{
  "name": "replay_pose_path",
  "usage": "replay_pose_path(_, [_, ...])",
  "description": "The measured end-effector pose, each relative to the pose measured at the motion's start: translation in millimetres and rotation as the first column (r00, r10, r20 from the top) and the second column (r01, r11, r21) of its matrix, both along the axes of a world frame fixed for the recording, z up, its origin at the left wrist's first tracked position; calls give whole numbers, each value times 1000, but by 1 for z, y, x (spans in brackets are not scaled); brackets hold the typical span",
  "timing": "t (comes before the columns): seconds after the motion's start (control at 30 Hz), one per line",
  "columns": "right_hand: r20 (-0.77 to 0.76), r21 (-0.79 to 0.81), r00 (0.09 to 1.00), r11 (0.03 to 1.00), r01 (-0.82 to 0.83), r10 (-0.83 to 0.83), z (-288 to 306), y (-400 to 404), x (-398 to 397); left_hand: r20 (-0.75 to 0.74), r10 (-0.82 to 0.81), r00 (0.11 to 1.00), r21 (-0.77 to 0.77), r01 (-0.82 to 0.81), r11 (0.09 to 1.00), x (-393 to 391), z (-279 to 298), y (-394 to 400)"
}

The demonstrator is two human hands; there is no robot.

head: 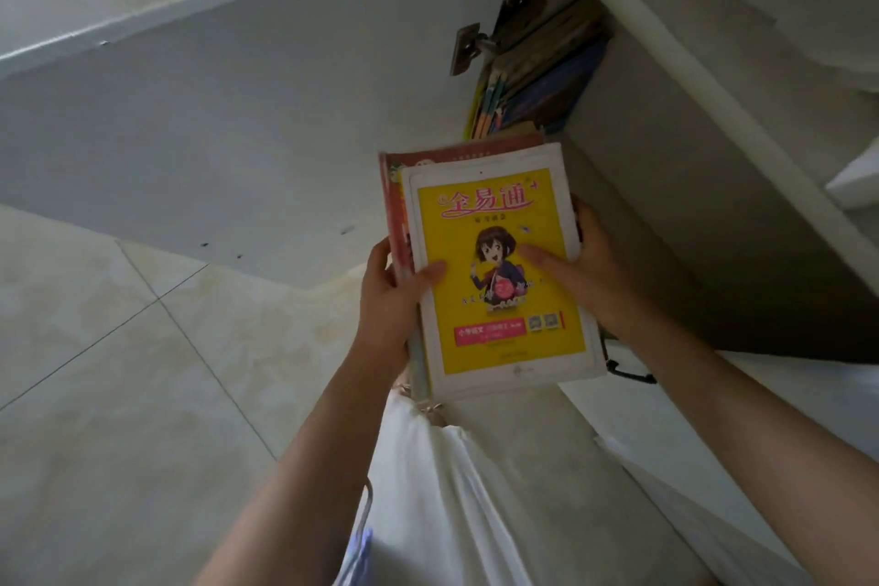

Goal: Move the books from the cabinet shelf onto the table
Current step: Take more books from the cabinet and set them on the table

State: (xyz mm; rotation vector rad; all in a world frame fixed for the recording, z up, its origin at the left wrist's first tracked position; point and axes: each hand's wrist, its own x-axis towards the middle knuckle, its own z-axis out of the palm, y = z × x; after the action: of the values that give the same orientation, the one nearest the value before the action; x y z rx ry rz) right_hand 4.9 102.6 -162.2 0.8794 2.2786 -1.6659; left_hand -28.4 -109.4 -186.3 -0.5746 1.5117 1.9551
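A stack of books (494,214) with a yellow, white-bordered cover on top and a red book beneath is held in front of me, just outside the cabinet opening. My left hand (395,295) grips its left edge, thumb on the cover. My right hand (575,271) grips the right edge, thumb lying across the cover. Several more books (537,81) stand in a row inside the cabinet, deeper in on the shelf. No table is in view.
The open white cabinet door (228,119) stretches to the left, with metal hinges (471,48) at its inner edge. The cabinet's white frame (704,76) runs diagonally on the right. Beige floor tiles (119,371) lie below, and my white clothing (447,504) fills the bottom centre.
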Motion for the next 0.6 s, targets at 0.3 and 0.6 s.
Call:
replay_pose_path(0.3, [-178, 94, 960, 975, -200, 214, 70, -81, 54, -358, 90, 929, -260, -192, 946, 77, 87, -68])
replay_pose_path(0.6, [-190, 199, 786, 807, -556, 588, 112, -176, 76, -458, 279, 844, -348, -459, 817, 163, 108, -153])
